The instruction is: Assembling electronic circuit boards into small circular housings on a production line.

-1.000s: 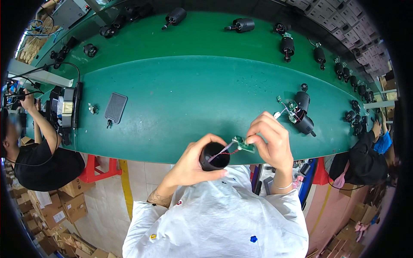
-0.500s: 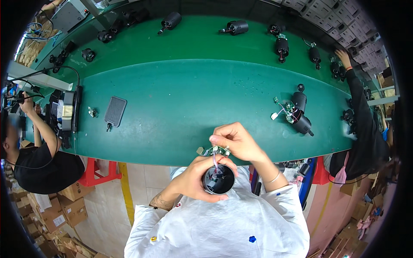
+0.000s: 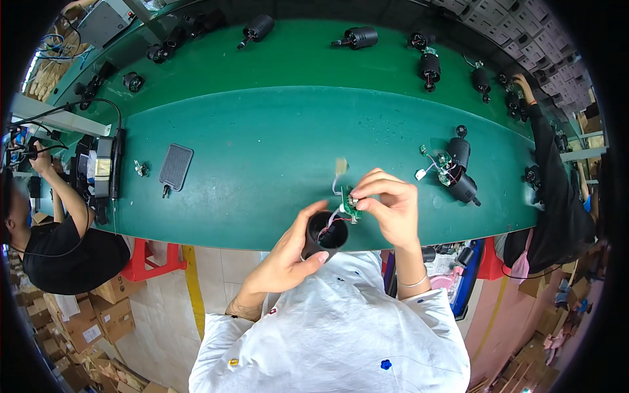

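My left hand (image 3: 285,261) is wrapped round a black cylindrical housing (image 3: 317,246), its open mouth facing up. White and red wires run out of that mouth to a small green circuit board (image 3: 348,204). Between the thumb and fingers of my right hand (image 3: 392,204) the board is pinched, just above and right of the housing. A pale tan piece (image 3: 341,165) on a wire hangs off the board's far side. Both hands are over the near edge of the green table (image 3: 249,190).
At right lie two black housings (image 3: 460,154) with boards and wires. A grey mesh panel (image 3: 176,168) and a small board (image 3: 141,169) lie at left. Black units line the far bench (image 3: 295,59). Co-workers sit on both sides; one arm (image 3: 544,131) reaches in at far right.
Both hands have moved forward, away from my body. My right hand has lifted the board clear of the left fingers and turned it on edge; the housing's mouth has tilted.
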